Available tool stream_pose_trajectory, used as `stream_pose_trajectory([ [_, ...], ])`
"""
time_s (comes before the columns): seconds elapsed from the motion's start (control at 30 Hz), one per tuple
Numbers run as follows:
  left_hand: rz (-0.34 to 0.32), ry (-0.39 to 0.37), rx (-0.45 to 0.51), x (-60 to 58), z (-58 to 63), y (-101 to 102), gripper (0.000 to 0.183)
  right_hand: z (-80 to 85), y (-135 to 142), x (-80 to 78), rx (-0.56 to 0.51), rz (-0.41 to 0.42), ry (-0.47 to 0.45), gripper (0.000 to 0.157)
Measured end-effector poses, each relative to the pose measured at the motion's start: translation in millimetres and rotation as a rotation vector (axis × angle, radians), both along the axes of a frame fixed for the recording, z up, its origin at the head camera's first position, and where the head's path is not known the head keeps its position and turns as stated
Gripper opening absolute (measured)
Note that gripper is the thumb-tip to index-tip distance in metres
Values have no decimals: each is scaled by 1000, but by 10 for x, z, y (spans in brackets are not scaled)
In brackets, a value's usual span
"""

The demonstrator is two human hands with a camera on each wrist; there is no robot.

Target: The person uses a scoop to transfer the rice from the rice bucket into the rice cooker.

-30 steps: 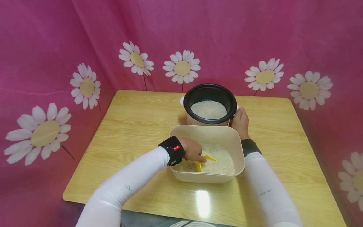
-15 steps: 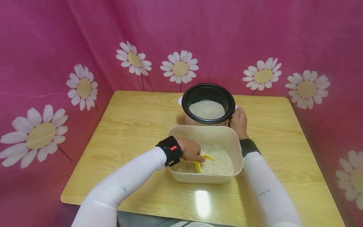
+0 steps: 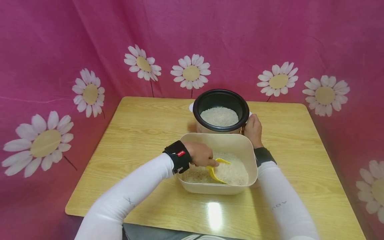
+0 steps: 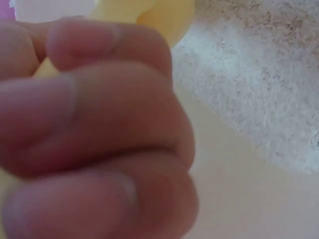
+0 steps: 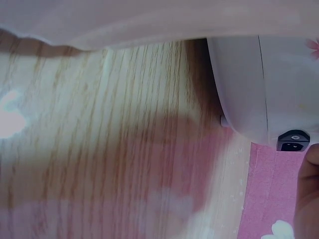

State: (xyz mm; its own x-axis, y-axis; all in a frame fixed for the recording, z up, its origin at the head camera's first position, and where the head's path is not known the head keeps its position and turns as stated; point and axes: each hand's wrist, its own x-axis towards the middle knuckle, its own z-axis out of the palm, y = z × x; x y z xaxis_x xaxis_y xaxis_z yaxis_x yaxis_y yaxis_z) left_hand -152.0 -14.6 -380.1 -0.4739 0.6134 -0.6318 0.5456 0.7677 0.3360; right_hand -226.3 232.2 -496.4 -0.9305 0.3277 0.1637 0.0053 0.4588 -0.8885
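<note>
My left hand (image 3: 199, 154) grips the handle of a yellow scoop (image 3: 214, 174), whose lower part dips into rice (image 3: 237, 171) in a cream plastic bin (image 3: 232, 143). In the left wrist view, curled fingers (image 4: 114, 114) wrap the handle and part of the scoop (image 4: 174, 22) shows beyond them. Behind the bin stands a rice cooker (image 3: 205, 128) without a lid. Its black inner pot (image 3: 220, 96) has rice in the bottom. My right hand (image 3: 253, 130) holds the cooker's right handle; most of its fingers are hidden behind the cooker.
Bin and cooker stand close together on a wooden table (image 3: 144, 133). A power socket (image 5: 293, 141) shows on the cooker's side in the right wrist view. A pink flowered curtain (image 3: 234, 40) encloses the table's back and sides.
My left hand has risen slightly and turned the scoop, so more of its yellow rim shows in the rice. The right hand stays at the cooker's handle.
</note>
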Motion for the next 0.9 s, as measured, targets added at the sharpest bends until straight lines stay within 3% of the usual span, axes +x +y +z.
stream_pose_trajectory([
  [0.23,-73,68,-38,-81,57,-19,55,-8,6,-3,-34,17,-40,57],
  [0.33,-76,75,-44,-96,108,-37,56,-8,5,-8,-42,23,-48,57],
  [0.67,69,-34,38,-148,173,-138,48,13,-6,-1,-36,12,-28,54],
  [0.9,137,-111,120,-164,235,-257,41,34,-3,21,-122,25,-81,45],
])
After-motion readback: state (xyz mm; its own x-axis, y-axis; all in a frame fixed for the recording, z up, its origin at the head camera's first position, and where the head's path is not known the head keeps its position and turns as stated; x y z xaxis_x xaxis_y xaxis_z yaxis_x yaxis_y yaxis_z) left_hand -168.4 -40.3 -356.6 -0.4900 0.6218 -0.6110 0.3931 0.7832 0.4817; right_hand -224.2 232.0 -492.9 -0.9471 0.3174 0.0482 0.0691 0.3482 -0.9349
